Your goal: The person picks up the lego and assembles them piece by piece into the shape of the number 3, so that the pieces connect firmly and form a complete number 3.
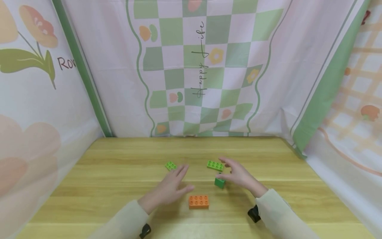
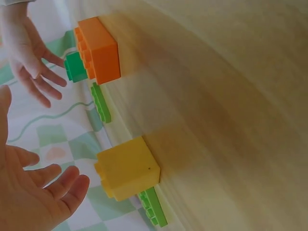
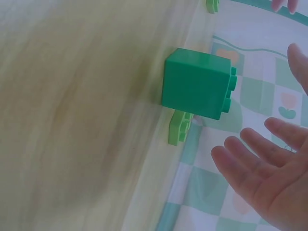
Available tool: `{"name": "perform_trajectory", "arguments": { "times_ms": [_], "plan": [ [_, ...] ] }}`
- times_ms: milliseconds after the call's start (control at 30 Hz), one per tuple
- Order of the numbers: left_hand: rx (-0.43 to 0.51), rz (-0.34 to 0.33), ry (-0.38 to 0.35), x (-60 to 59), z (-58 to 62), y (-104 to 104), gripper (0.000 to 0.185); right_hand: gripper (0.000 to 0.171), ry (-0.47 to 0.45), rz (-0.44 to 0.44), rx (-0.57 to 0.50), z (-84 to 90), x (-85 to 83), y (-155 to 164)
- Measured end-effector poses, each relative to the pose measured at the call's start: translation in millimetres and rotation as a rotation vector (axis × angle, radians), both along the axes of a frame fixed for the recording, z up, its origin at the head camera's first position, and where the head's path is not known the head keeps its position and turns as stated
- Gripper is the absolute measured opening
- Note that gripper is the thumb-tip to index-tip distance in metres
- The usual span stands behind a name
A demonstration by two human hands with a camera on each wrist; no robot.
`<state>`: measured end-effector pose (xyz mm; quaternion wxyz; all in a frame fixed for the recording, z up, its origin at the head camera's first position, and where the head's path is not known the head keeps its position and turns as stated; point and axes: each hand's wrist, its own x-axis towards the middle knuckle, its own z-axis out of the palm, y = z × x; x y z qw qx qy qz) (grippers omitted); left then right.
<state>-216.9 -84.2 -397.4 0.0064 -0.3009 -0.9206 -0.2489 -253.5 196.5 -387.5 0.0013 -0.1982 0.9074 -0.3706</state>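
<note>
Left hand point(image 1: 172, 186): fingers straight and spread, palm down, nothing held, hovered over table point(image 1: 119, 172). Fingertips near small light-green plate point(image 1: 170, 165), not touching as far as visible. Left wrist view: palm point(image 2: 29, 192) open, relaxed.

Right hand point(image 1: 238, 176): fingers loosely extended, nothing gripped. Hovered just above dark-green brick point(image 1: 220, 182), fingertips close to long light-green plate point(image 1: 215, 165); contact with either could not be told. Right wrist view: open palm point(image 3: 269, 178) beside dark-green brick point(image 3: 198, 89), apart from it.

Table: light wood, fabric backdrop point(image 1: 203, 66) on three sides, checked green-and-white with flower prints.

Orange brick point(image 1: 198, 201): biggest block, eight studs, flat on table, between the two forearms, nearest the person, just beside left hand. Also seen in left wrist view point(image 2: 98, 49).

Long light-green plate: thin, flat, behind dark-green brick, near it.

Yellow brick point(image 2: 127, 168): seen in left wrist view only, on table close under left hand; hidden by that hand in head view.

Dark-green brick: small cube, on table, right of orange brick and apart from it.

Small light-green plate: thin, four studs, flat, farthest left, well apart from long plate.
</note>
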Motion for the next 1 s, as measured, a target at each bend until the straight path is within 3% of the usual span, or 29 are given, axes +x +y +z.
{"name": "perform_trajectory", "arguments": {
  "times_ms": [533, 1000],
  "plan": [
    [0.052, -0.018, -0.165, 9.6, -12.0, 1.0, 0.075, 0.067, -0.063, -0.016, -0.03, -7.0, 3.4, 4.1],
    [0.083, -0.047, -0.241, 12.3, -17.3, 4.5, 0.08, 0.066, -0.079, -0.006, -0.016, -16.8, 4.9, 6.7]
  ]
}}
